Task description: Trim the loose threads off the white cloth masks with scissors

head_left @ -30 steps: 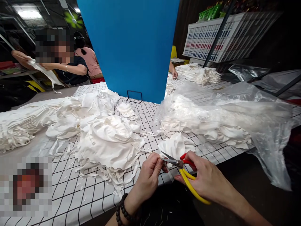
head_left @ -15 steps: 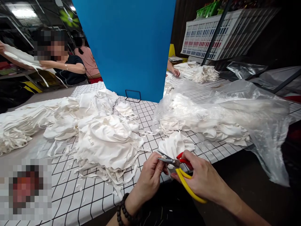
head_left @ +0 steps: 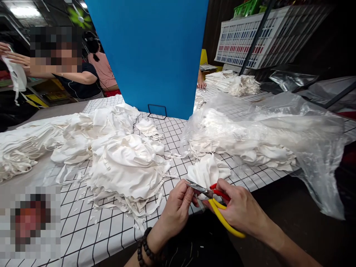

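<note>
At the near edge of the table, the right hand (head_left: 239, 211) grips a pair of scissors (head_left: 214, 202) by their handles, fingers wrapped around a red loop above and a long yellow loop below, with the short metal blades pointing left and standing only slightly apart. The left hand (head_left: 178, 207) meets the blade tips, its thumb and fingertips pinched together on something small right at the cutting edge; whether that is a thread or a narrow strip of fabric is too fine to tell. A judgement on doing this cut well: the pinched bit should be kept taut and the blades closed close to the fingers but clear of them, with the wrists steady over the table edge. Just behind the blades lies a small white fabric piece (head_left: 207, 170), soft, pleated and fanned out, resting on the black-grid tablecloth (head_left: 111, 230). Left of it spreads a rumpled heap of white cloth (head_left: 128, 167) with loose strips trailing from it; to the right more white pieces sit under a clear plastic bag (head_left: 278, 129). A blue board (head_left: 155, 55) stands upright at mid-table. Beyond it, other people handle white cloth at the far side.
</note>
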{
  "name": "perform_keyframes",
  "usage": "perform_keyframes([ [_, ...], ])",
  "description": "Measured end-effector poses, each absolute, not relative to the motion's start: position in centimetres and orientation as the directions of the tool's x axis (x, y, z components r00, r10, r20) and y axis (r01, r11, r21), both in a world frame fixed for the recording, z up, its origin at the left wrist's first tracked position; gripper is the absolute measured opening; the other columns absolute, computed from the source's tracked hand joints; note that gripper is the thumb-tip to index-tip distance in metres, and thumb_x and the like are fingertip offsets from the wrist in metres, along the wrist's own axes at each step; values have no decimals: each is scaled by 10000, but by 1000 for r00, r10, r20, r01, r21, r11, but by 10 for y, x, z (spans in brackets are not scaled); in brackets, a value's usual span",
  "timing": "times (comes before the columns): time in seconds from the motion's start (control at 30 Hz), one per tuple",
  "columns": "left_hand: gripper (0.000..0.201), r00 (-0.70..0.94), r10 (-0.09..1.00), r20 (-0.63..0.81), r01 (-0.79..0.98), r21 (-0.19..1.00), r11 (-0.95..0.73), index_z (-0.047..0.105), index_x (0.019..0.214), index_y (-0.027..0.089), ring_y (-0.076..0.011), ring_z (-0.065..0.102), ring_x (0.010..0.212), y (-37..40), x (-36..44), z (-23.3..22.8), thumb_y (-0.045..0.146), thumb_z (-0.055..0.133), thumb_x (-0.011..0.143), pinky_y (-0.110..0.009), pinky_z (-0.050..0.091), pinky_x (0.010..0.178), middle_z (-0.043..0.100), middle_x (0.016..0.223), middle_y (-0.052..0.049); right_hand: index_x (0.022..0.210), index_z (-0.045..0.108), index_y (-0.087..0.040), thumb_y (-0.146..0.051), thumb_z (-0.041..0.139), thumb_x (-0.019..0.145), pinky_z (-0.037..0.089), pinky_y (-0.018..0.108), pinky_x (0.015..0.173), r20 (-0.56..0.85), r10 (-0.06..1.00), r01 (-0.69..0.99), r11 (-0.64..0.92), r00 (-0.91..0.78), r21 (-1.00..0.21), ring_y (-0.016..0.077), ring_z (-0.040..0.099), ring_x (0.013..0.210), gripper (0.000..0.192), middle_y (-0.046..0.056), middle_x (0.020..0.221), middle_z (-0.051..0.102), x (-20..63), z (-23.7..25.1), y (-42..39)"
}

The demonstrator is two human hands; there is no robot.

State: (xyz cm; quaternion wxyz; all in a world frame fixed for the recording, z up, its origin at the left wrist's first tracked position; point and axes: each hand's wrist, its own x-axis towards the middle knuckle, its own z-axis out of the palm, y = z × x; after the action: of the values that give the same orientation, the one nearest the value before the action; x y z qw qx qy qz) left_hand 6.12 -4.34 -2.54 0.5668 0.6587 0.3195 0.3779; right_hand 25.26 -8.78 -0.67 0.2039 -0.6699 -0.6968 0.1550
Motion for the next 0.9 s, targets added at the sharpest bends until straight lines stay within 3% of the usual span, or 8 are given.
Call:
perform_keyframes([
  [0.27,257,533,836,131,23,985,-169,570,867,165,-118,579,711,-42,58,-22,294,390,998,-249,466,711,524,854,-25,785,424,-253,-370,677,719,331,249,506,38,997,867,71,-60,-493,146,518,510,287,-48,604,589,254,-4,-86],
  [0.43,276,522,845,117,42,986,-162,601,902,160,-114,583,704,-44,59,-23,303,386,1000,-256,459,728,541,878,-30,709,385,-244,-391,703,729,316,244,491,47,997,813,73,-56,-577,117,423,480,351,-65,547,501,252,-11,-86],
  [0.53,287,491,863,116,26,989,-148,620,895,160,-118,586,701,-41,57,-28,306,396,999,-268,444,758,547,818,-18,693,393,-237,-418,733,724,332,230,480,-4,1000,669,15,-27,-743,113,420,518,387,-60,587,487,264,-15,-81],
  [0.63,268,420,901,111,-51,994,-99,627,911,163,-130,594,709,-29,45,-31,315,421,990,-275,442,753,555,770,-11,743,453,-230,-449,750,722,401,232,499,-74,990,426,-120,123,-897,123,482,562,369,-45,652,531,294,-22,-70],
  [0.73,210,313,942,122,-170,983,-71,631,921,168,-137,596,725,-10,22,-27,323,493,958,-269,456,723,578,837,-22,791,492,-220,-467,809,649,455,261,537,-81,952,323,-179,296,-929,158,566,632,426,9,770,637,327,-35,-57],
  [0.9,184,197,973,121,-225,971,-75,640,856,165,-124,579,708,13,-15,-21,330,575,905,-242,464,700,577,860,-17,839,474,-227,-411,813,668,509,306,654,-90,971,244,-145,222,-959,206,642,791,422,70,964,693,330,-55,-46],
])
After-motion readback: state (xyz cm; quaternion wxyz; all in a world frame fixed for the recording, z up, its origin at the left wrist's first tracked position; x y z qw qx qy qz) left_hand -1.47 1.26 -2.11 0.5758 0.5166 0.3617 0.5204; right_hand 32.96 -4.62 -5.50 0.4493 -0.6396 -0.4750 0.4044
